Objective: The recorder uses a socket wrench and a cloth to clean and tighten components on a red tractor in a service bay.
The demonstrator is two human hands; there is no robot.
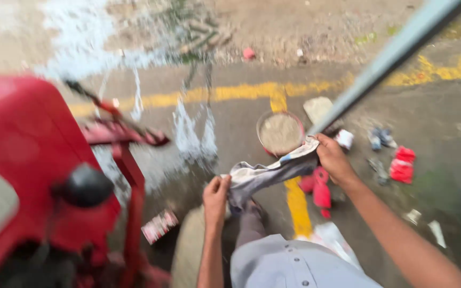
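A grey and white cloth [265,173] is stretched between my two hands. My left hand [216,196] grips its lower left end with closed fingers. My right hand [334,159] holds its upper right end, close to the base of a long grey pole [390,56] that slants up to the top right. Whether that hand also touches the pole I cannot tell. Just behind the cloth sits a round red-rimmed container [280,133] filled with pale grey matter.
A large red machine [22,160] with a black knob [85,185] fills the left side. Red scraps [403,164], a red bottle-like item [321,193] and litter lie on the wet concrete. A yellow painted line [225,93] crosses the ground.
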